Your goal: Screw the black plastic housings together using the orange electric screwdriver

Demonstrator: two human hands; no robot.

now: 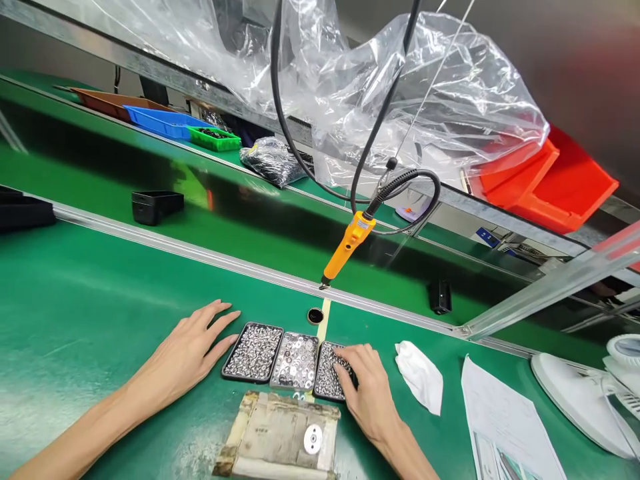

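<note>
My left hand (pixel 193 343) lies on the green bench with its fingers stretched out, empty. Its fingertips are beside a black tray of small shiny metal parts (pixel 254 352). My right hand (pixel 369 390) reaches over another black tray of small metal parts (pixel 327 373); the thumb and forefinger are slightly apart at the parts, and the other fingertips are partly hidden. Between these trays stands a clear tray of flat washer-like pieces (pixel 296 360). Nearer me is a worn, taped block (pixel 270 437), with a white disc with small holes (pixel 313 439) on it.
An orange electric screwdriver (pixel 349 247) hangs on a cable above the bench. A small round black piece (pixel 315 316) lies behind the trays. To the right are a white cloth (pixel 420 377), paper sheets (pixel 510 413) and a white fan (pixel 585 407). Plastic sheeting (pixel 425 93) hangs overhead.
</note>
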